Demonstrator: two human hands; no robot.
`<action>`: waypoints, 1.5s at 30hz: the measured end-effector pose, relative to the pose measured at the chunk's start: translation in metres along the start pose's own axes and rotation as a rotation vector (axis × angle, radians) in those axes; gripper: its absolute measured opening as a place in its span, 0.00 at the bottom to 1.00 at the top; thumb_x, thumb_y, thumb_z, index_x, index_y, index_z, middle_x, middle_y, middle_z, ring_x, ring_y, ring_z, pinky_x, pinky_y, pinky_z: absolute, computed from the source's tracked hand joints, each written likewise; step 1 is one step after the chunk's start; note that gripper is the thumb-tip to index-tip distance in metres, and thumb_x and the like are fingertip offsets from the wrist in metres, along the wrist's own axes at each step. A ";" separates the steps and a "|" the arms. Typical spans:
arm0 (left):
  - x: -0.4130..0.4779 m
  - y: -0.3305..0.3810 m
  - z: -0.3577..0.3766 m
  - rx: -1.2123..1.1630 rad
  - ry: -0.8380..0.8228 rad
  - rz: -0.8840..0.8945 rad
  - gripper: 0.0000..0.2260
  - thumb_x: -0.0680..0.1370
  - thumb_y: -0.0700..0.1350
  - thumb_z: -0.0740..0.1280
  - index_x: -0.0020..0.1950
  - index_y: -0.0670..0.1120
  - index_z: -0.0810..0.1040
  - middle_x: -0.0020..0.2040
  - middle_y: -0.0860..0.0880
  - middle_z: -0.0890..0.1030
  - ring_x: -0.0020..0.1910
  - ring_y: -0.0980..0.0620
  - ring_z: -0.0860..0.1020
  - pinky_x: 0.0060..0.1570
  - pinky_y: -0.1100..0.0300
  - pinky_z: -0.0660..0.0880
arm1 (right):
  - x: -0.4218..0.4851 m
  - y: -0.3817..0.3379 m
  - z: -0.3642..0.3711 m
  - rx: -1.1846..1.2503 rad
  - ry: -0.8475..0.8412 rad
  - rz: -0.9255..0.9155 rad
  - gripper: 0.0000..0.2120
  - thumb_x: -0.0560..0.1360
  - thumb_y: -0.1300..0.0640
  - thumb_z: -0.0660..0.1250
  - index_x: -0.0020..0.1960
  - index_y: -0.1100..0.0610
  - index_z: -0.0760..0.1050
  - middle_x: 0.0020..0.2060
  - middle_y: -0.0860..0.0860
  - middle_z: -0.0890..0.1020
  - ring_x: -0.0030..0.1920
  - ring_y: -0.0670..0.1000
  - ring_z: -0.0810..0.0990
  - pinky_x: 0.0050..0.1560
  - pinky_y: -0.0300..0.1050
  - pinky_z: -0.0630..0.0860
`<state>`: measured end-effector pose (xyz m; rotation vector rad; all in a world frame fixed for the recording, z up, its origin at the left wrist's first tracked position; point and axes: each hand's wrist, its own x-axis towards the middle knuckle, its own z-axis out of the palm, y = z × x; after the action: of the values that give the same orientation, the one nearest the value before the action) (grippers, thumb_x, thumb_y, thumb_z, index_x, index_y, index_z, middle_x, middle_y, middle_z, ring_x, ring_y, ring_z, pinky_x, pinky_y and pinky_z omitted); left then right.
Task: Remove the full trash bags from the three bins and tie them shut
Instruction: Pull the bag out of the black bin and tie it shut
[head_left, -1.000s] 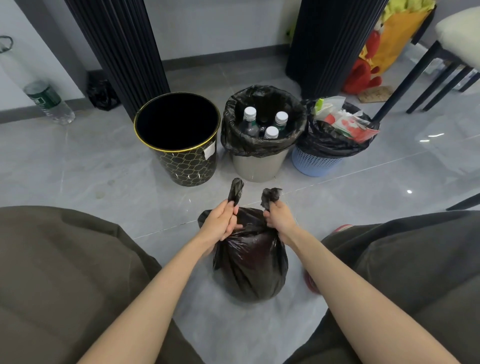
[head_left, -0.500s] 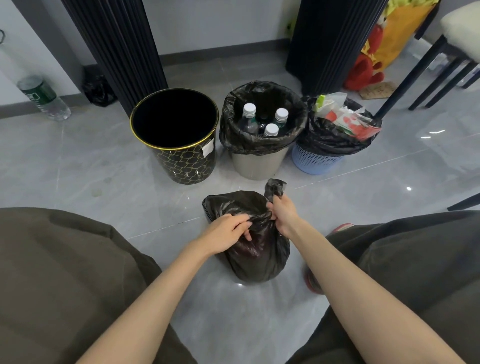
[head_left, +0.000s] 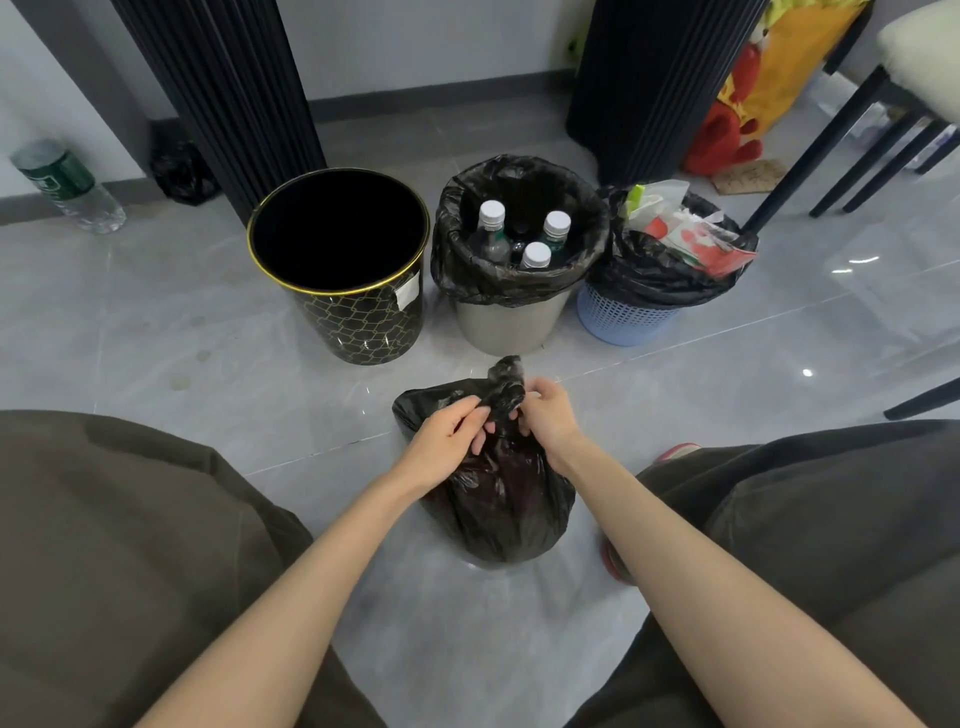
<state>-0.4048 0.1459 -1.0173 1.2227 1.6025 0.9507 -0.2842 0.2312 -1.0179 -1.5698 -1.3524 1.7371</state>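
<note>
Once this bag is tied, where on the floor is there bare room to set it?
Bare floor lies left of the black-and-gold bin, up to the water bottle; more lies right of the blue basket bin, before the chair legs. Crowded: the grey bin stands tight between those two, the trash bag close before it.

Two bare forearms enter from lower corners, angled inward, meeting near frame centre. Pose of left hand (head_left: 445, 441): palm down, wrist straight, fingers curled, fingertips (head_left: 480, 415) pinching gathered neck of black plastic trash bag (head_left: 498, 512). Pose of right hand (head_left: 548, 415): back facing camera, wrist slightly bent inward, fingers curled round same bunched neck from right side. Both hands close together, only twisted plastic between them; knuckles bent on both, grip at same height
</note>
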 end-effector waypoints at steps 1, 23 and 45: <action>0.000 0.001 0.001 -0.011 -0.002 0.003 0.14 0.82 0.44 0.55 0.37 0.50 0.73 0.27 0.53 0.70 0.31 0.54 0.70 0.41 0.61 0.67 | -0.001 0.000 0.000 -0.091 0.010 -0.031 0.11 0.74 0.69 0.55 0.38 0.56 0.68 0.26 0.51 0.72 0.26 0.47 0.67 0.27 0.37 0.64; -0.004 0.009 -0.002 0.121 0.178 -0.177 0.15 0.79 0.50 0.62 0.33 0.51 0.78 0.33 0.46 0.80 0.34 0.54 0.73 0.37 0.63 0.66 | -0.026 -0.012 -0.001 0.144 -0.369 -0.032 0.17 0.80 0.56 0.60 0.38 0.63 0.77 0.26 0.52 0.81 0.25 0.42 0.75 0.29 0.31 0.71; -0.003 0.006 -0.029 -0.472 -0.011 -0.502 0.12 0.80 0.37 0.61 0.63 0.42 0.73 0.40 0.45 0.82 0.30 0.60 0.80 0.33 0.69 0.77 | -0.019 -0.005 -0.004 -0.694 -0.269 -0.582 0.10 0.78 0.61 0.63 0.54 0.61 0.81 0.45 0.52 0.80 0.46 0.47 0.75 0.48 0.30 0.67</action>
<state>-0.4304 0.1423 -1.0015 0.4697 1.4627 0.9144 -0.2773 0.2191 -1.0036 -1.0509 -2.4341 1.1941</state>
